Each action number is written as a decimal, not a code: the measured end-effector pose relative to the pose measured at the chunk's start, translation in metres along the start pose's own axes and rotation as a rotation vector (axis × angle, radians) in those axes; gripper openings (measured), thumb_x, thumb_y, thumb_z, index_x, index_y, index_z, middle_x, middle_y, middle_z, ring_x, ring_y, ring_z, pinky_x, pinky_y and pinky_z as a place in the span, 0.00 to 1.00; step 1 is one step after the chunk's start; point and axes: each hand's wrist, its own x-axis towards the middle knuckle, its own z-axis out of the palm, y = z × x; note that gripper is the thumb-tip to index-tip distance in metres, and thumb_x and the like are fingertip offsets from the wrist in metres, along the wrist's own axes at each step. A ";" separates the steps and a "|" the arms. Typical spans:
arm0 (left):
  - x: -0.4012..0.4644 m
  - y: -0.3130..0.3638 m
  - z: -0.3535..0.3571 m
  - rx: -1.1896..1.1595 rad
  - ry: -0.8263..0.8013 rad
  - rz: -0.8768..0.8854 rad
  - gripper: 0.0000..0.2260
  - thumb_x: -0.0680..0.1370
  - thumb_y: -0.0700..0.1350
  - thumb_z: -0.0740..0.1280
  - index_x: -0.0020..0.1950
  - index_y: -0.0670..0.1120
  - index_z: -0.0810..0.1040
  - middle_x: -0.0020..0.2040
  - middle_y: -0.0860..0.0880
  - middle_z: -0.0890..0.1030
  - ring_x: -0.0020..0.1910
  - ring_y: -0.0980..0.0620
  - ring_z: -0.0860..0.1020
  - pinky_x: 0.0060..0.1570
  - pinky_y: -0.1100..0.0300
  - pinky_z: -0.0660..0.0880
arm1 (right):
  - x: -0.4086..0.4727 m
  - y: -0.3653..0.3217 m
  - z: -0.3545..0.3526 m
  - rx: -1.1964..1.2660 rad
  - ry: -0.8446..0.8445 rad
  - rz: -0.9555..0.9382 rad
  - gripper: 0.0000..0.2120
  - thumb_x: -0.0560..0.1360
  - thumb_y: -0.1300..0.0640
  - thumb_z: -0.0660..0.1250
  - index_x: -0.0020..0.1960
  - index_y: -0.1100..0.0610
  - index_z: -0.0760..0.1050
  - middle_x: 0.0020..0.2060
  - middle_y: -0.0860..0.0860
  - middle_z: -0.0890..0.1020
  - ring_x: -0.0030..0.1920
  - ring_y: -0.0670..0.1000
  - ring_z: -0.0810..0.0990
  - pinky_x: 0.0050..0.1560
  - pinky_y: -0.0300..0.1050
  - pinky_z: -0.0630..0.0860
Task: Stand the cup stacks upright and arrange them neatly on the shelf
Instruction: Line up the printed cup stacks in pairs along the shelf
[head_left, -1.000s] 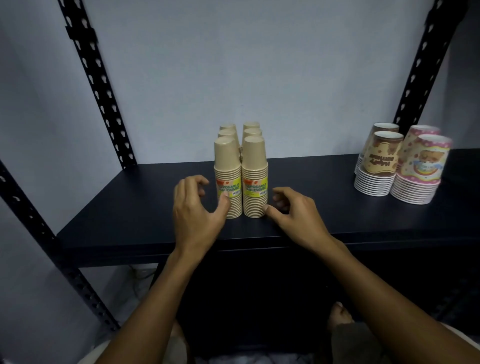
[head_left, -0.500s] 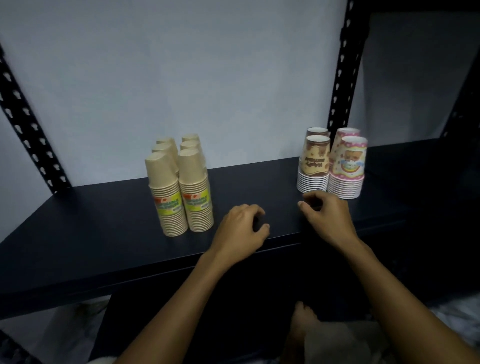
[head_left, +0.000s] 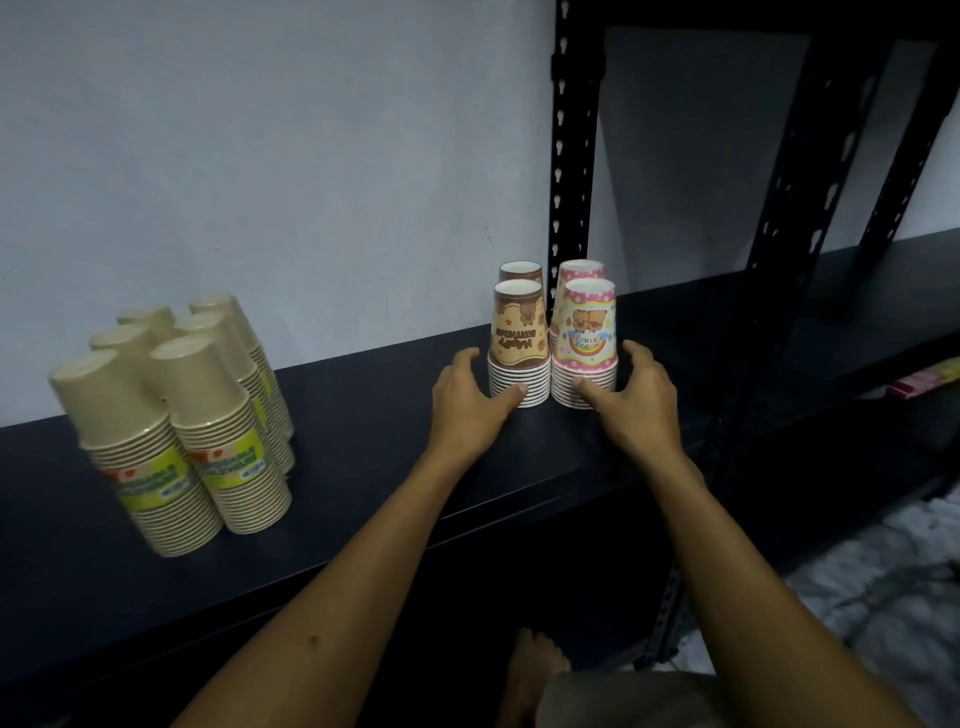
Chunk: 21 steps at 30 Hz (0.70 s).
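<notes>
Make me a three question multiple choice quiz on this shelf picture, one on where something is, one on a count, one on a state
1. Where do the printed birthday cup stacks stand relative to the plain tan cup stacks?
A. To their right
B. To their left
C. On top of them

2. How many tan stacks are there?
A. Two
B. Four
C. Six

3. How are the birthday stacks standing?
A. Lying on their sides
B. Upright, mouths down
C. Scattered as single cups

Answers: 1 A, the printed group stands near the black upright post, with the tan group far left on the shelf. 2 C, six cup bottoms show in two rows of three. 3 B, closed bottoms face up, with the left hand and right hand cupping the front pair.
</notes>
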 end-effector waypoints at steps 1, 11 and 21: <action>0.005 0.000 0.003 -0.011 -0.010 -0.027 0.37 0.70 0.52 0.75 0.74 0.45 0.63 0.71 0.43 0.70 0.68 0.46 0.70 0.65 0.48 0.71 | 0.003 0.001 0.001 0.006 -0.016 -0.020 0.36 0.70 0.52 0.75 0.73 0.58 0.64 0.66 0.59 0.74 0.66 0.58 0.72 0.64 0.56 0.72; 0.014 -0.002 0.007 -0.100 -0.043 -0.051 0.29 0.71 0.45 0.75 0.70 0.46 0.69 0.63 0.48 0.79 0.59 0.50 0.78 0.56 0.62 0.73 | -0.002 -0.003 0.006 0.077 0.000 -0.100 0.30 0.69 0.51 0.76 0.68 0.56 0.70 0.59 0.53 0.80 0.57 0.53 0.80 0.58 0.53 0.78; -0.009 -0.022 -0.045 0.021 0.134 -0.180 0.25 0.72 0.47 0.74 0.65 0.47 0.69 0.62 0.47 0.79 0.59 0.47 0.78 0.54 0.55 0.74 | -0.018 -0.042 0.047 0.152 -0.193 -0.159 0.28 0.69 0.55 0.76 0.66 0.54 0.71 0.60 0.50 0.80 0.59 0.50 0.79 0.57 0.44 0.76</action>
